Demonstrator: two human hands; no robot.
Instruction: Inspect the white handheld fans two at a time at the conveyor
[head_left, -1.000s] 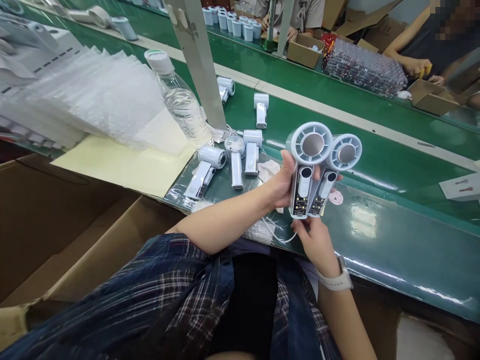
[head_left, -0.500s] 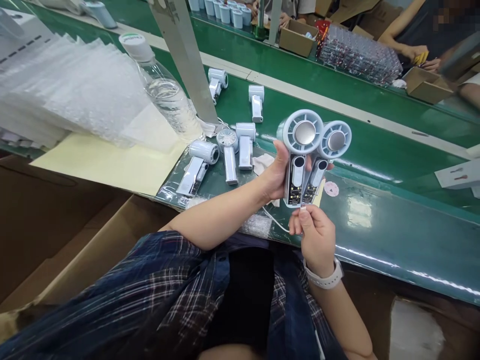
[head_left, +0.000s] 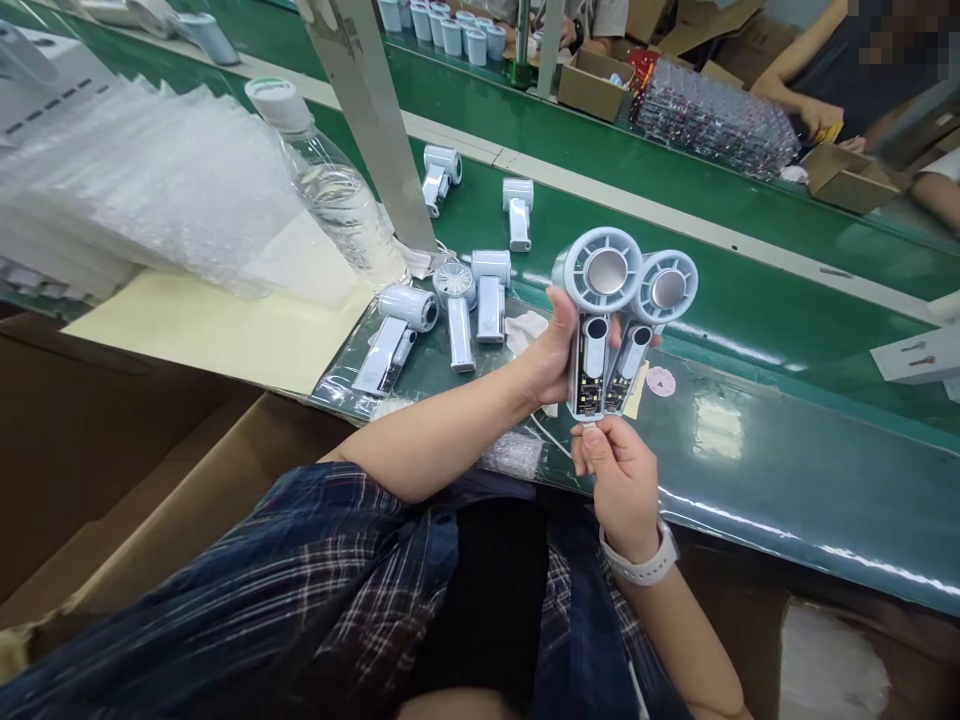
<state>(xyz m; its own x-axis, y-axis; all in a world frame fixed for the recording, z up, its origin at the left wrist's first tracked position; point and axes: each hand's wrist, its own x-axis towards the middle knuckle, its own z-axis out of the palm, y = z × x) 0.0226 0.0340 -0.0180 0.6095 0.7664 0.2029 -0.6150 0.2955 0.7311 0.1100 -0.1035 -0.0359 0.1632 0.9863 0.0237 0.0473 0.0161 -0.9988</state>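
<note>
My left hand is wrapped round two light-blue handheld fans side by side, the nearer fan and the farther fan. Both stand upright with their round heads up and dark circuit boards showing in the open handles. Below them, my right hand pinches the plug end of a white cable against the base of the nearer fan; whether it is fully inserted is hidden by the fingers. Left of my hands, several more fans lie on the bench, among them one fan and another fan.
A water bottle stands beside a metal post. Bubble-wrap bags are piled at the left on yellow paper. Across the green bench are cardboard boxes, clear plastic parts and people at work.
My right hand has moved slightly left with the cable plug, from between the two handles to the nearer fan's base. The left hand keeps its hold on both fans.
</note>
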